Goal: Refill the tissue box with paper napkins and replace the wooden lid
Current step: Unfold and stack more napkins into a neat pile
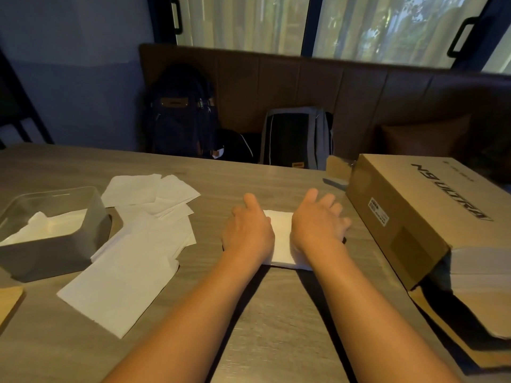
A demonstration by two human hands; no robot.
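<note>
A white folded napkin [281, 239] lies on the wooden table in the middle. My left hand [247, 226] presses flat on its left side and my right hand [320, 219] presses flat on its right side, fingers stretched forward. At the far left stands the grey tissue box [55, 252], lid off, with white napkins [44, 226] inside. Several loose napkins [143, 225] are spread between the box and my hands. A corner of the wooden lid [9, 302] shows at the left edge.
A long cardboard box [409, 214] lies at the right with a stack of white paper [481, 275] showing at its open end. Two backpacks [182, 111] [297, 136] rest on the brown bench behind the table.
</note>
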